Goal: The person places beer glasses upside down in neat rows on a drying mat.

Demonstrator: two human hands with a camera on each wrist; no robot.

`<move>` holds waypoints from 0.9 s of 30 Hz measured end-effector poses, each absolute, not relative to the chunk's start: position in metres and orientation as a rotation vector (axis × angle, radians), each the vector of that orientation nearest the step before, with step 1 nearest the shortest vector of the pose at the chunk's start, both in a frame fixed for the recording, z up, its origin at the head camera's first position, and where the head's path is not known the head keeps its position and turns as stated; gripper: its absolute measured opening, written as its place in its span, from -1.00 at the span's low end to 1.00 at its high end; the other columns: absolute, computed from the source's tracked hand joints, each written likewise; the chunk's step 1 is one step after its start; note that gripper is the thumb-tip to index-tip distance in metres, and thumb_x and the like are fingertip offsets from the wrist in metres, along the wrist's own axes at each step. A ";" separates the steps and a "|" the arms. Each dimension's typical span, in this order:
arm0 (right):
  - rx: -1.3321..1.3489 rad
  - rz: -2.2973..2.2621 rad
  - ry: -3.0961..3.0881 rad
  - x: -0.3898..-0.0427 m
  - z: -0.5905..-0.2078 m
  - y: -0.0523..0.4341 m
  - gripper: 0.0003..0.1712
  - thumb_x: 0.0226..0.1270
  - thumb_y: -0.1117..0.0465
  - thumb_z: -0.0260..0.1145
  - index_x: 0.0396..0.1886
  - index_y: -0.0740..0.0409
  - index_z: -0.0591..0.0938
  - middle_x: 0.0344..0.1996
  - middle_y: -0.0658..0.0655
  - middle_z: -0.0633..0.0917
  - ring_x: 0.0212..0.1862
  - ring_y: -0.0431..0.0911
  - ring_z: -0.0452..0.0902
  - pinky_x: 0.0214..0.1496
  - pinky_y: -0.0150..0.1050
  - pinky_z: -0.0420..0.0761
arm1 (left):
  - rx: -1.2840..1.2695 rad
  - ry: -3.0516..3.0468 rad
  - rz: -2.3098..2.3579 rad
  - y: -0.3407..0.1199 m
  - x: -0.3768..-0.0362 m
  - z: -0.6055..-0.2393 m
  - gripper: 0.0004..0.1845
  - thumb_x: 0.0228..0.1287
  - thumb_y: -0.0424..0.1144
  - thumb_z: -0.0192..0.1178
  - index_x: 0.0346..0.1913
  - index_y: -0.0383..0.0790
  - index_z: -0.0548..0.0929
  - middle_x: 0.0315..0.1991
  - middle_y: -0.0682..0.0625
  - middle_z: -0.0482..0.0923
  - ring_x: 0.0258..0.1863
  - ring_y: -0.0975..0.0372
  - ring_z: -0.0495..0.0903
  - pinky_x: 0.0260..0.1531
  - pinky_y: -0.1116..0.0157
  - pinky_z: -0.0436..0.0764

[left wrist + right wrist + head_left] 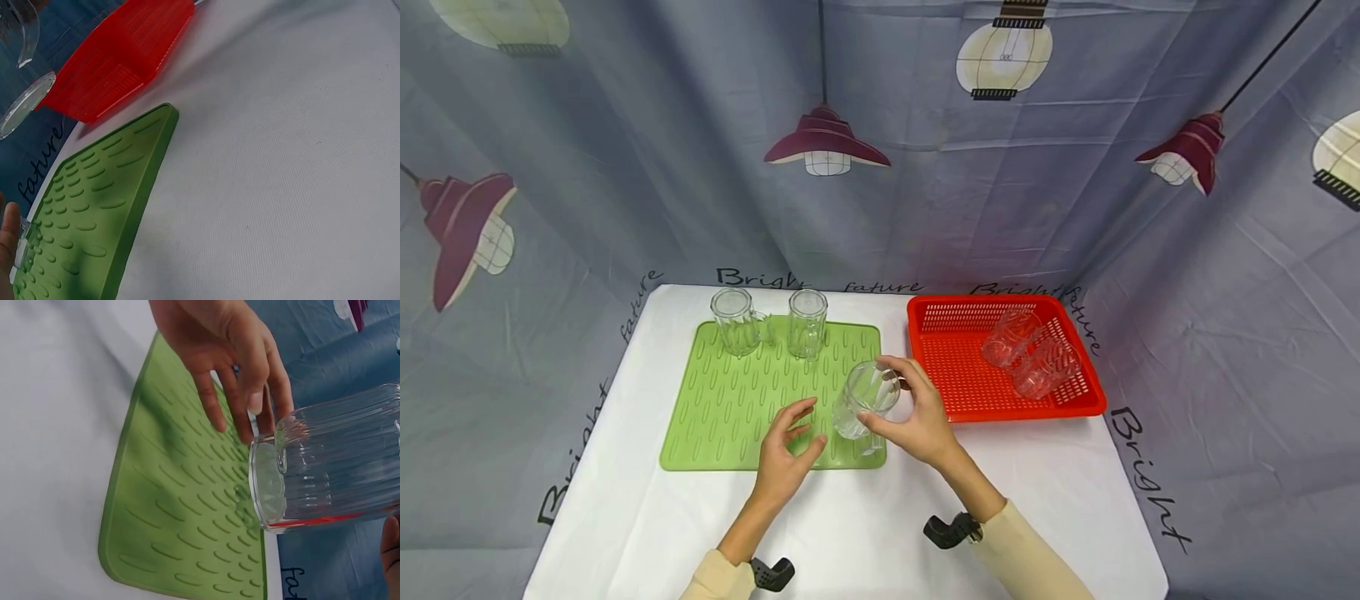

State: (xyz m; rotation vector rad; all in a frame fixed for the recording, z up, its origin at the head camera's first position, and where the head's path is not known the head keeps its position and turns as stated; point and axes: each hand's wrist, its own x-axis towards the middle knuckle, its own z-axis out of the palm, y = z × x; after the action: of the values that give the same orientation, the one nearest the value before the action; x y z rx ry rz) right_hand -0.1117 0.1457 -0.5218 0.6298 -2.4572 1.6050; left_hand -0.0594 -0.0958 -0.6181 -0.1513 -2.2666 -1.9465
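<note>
Left to right on the white-clothed desk [850,533]: green ribbed rubber drying mat [730,408] bearing 2 clear ribbed glass mugs [739,321] at its far edge, apparently upturned to drain. Left hand [784,462], fingers [215,403] spread and empty, poised beside a third clear ribbed glass mug [865,398], tilted above the mat's near right corner, gripped by right hand [917,421]. Red perforated plastic basket [940,317] holding 2 more glasses [1030,354] on their sides.

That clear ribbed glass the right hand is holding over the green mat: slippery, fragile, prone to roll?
The clear ribbed glass cup looks rigid and probably breakable. Its vertical ribs likely help the right hand keep hold. Being round-walled, it would probably roll if laid on its side; the green ridged silicone mat may damp that.
</note>
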 end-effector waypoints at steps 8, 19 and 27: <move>0.657 1.601 -2.441 -0.114 -0.522 0.144 -0.10 0.09 0.15 0.71 0.46 0.02 0.56 0.21 0.18 0.68 0.12 0.18 0.63 0.10 -0.10 0.71 | -0.192 -2.272 -1.958 -0.094 -0.058 -0.615 -0.26 0.29 -0.41 0.52 0.49 0.02 0.52 0.44 -0.13 0.51 0.46 -0.06 0.51 0.34 -0.06 0.70; 0.713 1.615 -2.419 -0.115 -0.520 0.139 -0.12 0.09 0.15 0.71 0.45 0.01 0.57 0.25 0.17 0.68 0.17 0.09 0.61 0.12 -0.19 0.68 | -0.303 -2.295 -1.996 -0.096 -0.061 -0.614 -0.16 0.24 -0.39 0.56 0.56 -0.07 0.45 0.49 -0.22 0.44 0.47 -0.22 0.47 0.38 -0.11 0.66; 0.749 1.643 -2.444 -0.111 -0.521 0.133 -0.10 0.09 0.15 0.70 0.46 0.06 0.56 0.24 0.08 0.68 0.23 0.00 0.59 0.19 -0.16 0.70 | -0.279 -2.370 -2.005 -0.092 -0.060 -0.610 -0.11 0.21 -0.36 0.59 0.57 0.07 0.43 0.47 -0.05 0.50 0.46 -0.01 0.50 0.43 0.00 0.64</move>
State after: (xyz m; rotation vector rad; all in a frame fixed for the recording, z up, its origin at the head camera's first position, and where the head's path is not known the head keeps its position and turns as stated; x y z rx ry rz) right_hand -0.1111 0.1327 -0.5211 0.7493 -2.4442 1.6430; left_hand -0.0604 -0.0925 -0.6101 -0.2794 -2.3703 -2.0047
